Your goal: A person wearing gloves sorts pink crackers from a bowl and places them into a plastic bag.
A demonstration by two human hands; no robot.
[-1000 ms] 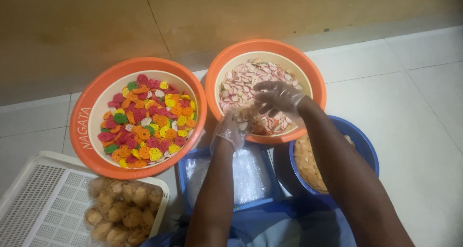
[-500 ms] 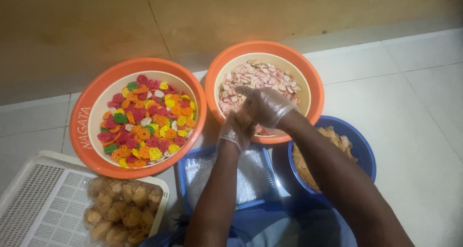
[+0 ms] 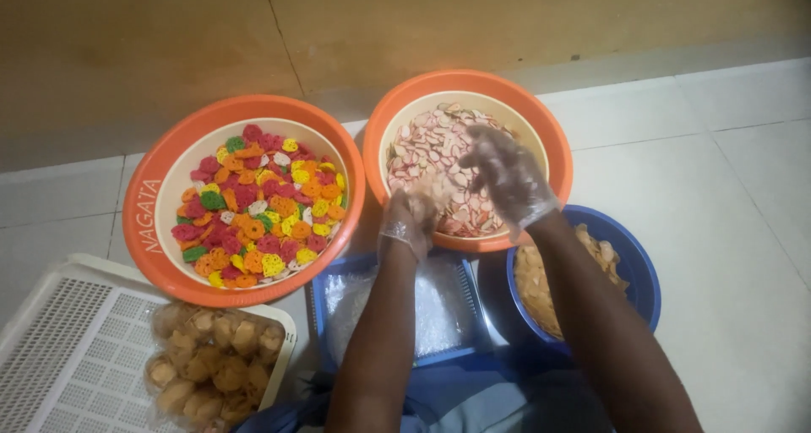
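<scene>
Left hand (image 3: 410, 222): closed on chips at bowl (image 3: 553, 146) rim.
Right hand (image 3: 507, 175): fingers spread over chips (image 3: 431, 141).
Risk: chips may spill over the near rim.

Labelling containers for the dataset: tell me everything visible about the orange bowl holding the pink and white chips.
The orange bowl is round, looks like plastic, with a wide orange rim and a cream inside. It stands upright on the tiled floor near the wall, partly filled with thin pink and white chips. The gloved right hand reaches in over the chips; the gloved left hand is at its near rim. A blue bowl sits by its near right edge.
</scene>
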